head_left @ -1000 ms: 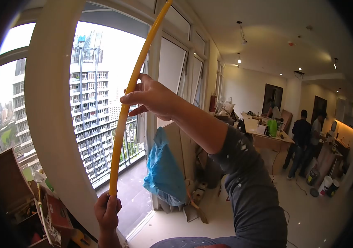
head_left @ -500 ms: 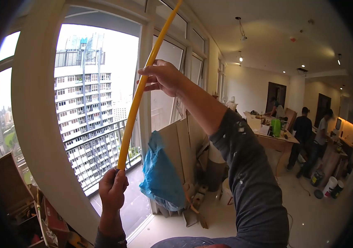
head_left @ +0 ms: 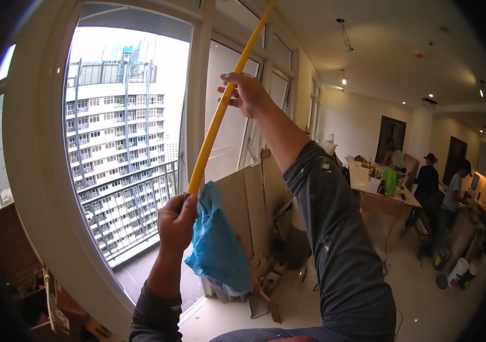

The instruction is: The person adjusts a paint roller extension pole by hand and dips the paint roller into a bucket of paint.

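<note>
we hold a yellow pole point(head_left: 213, 134) before the white window frame point(head_left: 199, 68), its long axis slanting up and rightward from our left hand point(head_left: 176, 222), clamped low around it, through our right hand point(head_left: 247, 96), whose thumb and slightly parted fingers lightly grip it higher.

Long yellow pole point(head_left: 214, 130) in mid-air, aslant, upper end toward right.
</note>
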`<act>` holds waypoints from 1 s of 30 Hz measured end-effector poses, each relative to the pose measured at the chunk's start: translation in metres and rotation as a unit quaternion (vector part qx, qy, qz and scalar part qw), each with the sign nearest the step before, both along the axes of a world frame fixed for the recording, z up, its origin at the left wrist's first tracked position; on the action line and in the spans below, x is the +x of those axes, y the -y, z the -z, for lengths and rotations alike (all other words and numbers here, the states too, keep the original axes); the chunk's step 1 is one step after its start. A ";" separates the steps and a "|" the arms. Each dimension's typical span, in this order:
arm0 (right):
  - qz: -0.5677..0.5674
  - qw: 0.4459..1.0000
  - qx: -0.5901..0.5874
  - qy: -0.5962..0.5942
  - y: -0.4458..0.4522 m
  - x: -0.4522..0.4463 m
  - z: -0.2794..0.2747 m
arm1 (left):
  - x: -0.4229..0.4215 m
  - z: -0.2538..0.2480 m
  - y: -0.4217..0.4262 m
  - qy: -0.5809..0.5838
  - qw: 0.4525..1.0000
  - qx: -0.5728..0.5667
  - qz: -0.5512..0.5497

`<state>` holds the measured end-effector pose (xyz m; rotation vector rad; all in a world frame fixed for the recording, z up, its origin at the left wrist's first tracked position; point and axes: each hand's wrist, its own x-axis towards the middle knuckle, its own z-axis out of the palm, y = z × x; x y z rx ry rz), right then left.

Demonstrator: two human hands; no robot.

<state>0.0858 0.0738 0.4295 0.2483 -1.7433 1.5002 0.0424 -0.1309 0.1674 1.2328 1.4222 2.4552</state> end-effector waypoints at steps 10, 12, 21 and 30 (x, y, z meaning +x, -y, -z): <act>0.039 0.994 0.082 0.067 0.033 0.012 0.026 | 0.000 0.047 0.018 0.046 0.997 0.048 0.039; 0.030 0.991 0.103 0.077 0.048 0.011 0.033 | -0.001 0.060 0.035 0.051 0.995 0.064 0.050; 0.006 0.980 0.170 0.100 0.185 0.018 0.064 | -0.003 0.108 0.165 0.037 0.994 0.089 0.042; -0.045 0.969 0.221 0.099 0.285 0.027 0.087 | -0.002 0.147 0.262 0.015 0.997 0.077 -0.018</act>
